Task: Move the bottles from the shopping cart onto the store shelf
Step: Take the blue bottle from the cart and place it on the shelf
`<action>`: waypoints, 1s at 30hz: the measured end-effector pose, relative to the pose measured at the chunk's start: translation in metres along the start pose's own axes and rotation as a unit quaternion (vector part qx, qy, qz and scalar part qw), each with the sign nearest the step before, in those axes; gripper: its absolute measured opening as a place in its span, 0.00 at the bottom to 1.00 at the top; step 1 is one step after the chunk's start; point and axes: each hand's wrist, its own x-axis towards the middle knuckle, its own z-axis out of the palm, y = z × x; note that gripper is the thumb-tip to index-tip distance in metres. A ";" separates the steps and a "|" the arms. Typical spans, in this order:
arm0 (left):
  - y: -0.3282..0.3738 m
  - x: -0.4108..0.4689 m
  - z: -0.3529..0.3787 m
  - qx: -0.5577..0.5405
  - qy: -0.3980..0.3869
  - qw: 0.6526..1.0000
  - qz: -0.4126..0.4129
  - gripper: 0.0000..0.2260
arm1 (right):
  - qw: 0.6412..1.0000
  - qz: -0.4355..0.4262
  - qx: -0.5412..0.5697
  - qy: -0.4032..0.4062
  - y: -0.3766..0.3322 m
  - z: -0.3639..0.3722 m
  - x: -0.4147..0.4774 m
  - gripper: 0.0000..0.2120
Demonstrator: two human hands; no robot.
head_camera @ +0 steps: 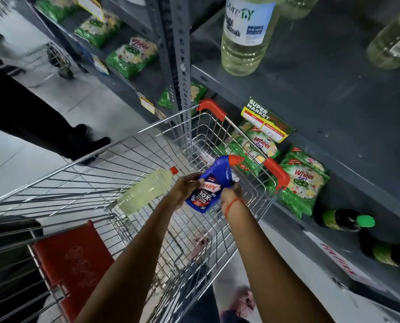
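A blue cleaner bottle (211, 183) with a red cap hangs over the wire shopping cart (133, 150). My left hand (185, 186) grips its left side and my right hand (231, 194) holds its right side near the neck. A clear bottle of pale yellow liquid (145, 191) with a red cap lies on its side inside the cart, just left of my left hand. The grey store shelf (310, 94) to the right carries a large pale bottle (246, 33) with a blue label, and another pale bottle (392, 47) further right.
Green detergent packs (301, 183) fill the lower shelf beside the cart's red corner guards. Two dark bottles (343, 220) with green caps lie on the lowest shelf. A person's dark leg (42, 127) stands left of the cart. Another cart (59, 59) sits further down the aisle.
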 end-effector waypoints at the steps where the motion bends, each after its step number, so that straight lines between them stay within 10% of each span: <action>1: -0.001 -0.004 -0.006 -0.016 0.003 1.000 0.016 0.17 | 1.000 -0.024 -0.009 -0.017 -0.004 0.000 -0.005 0.18; 8: 0.060 -0.101 0.012 -0.083 0.062 0.979 0.173 0.12 | 0.954 -0.207 0.046 -0.213 -0.028 -0.060 -0.075 0.15; 15: 0.117 -0.205 0.141 -0.132 0.021 0.943 0.304 0.08 | 0.869 -0.439 0.054 -0.222 -0.070 -0.222 -0.158 0.19; 30: 0.105 -0.270 0.491 -0.049 -0.189 0.924 0.328 0.09 | 0.840 -0.536 0.076 0.023 -0.043 -0.589 -0.181 0.19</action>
